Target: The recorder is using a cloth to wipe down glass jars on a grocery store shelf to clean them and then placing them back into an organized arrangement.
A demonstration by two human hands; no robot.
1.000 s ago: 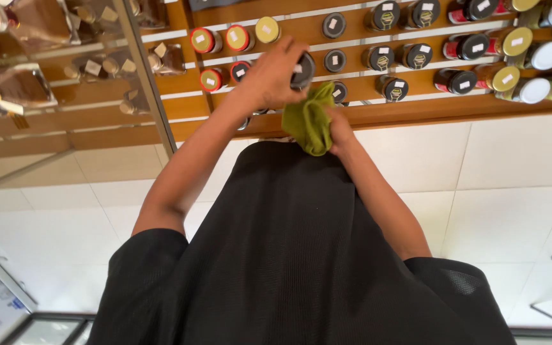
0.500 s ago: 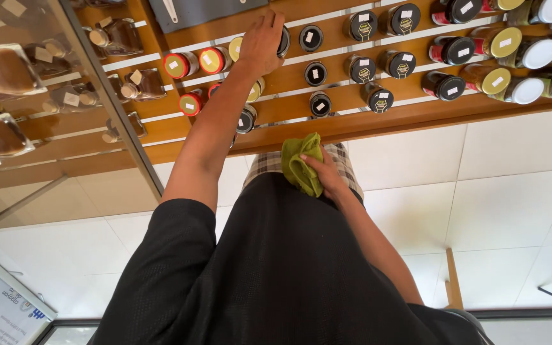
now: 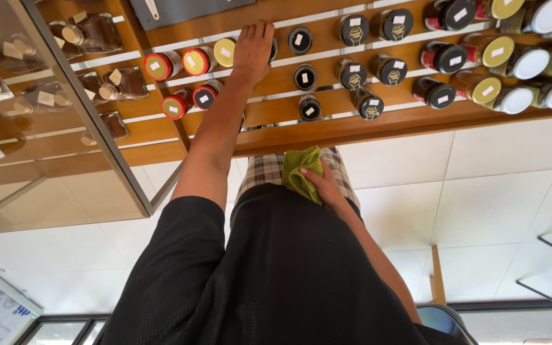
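Black-lidded jar (image 3: 272, 48) on upper wooden shelf (image 3: 327, 124), mostly hidden under your left hand (image 3: 253, 41); fingers curled over lid, gripping. Your right hand (image 3: 324, 185) low at waist, fingers closed round green cloth (image 3: 300, 169). Yellow-lidded jar (image 3: 224, 52) just beside left hand.

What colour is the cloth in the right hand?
Green; the cloth shows clearly in the head view, held by the right hand.

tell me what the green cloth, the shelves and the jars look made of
Green cloth: soft fabric, likely microfibre, bunched and wrinkled in the right hand.
Shelves: wood or wood-look board, smooth warm brown grain.
Jars: probably glass, glossy see-through sides; lids look like matte metal or plastic.
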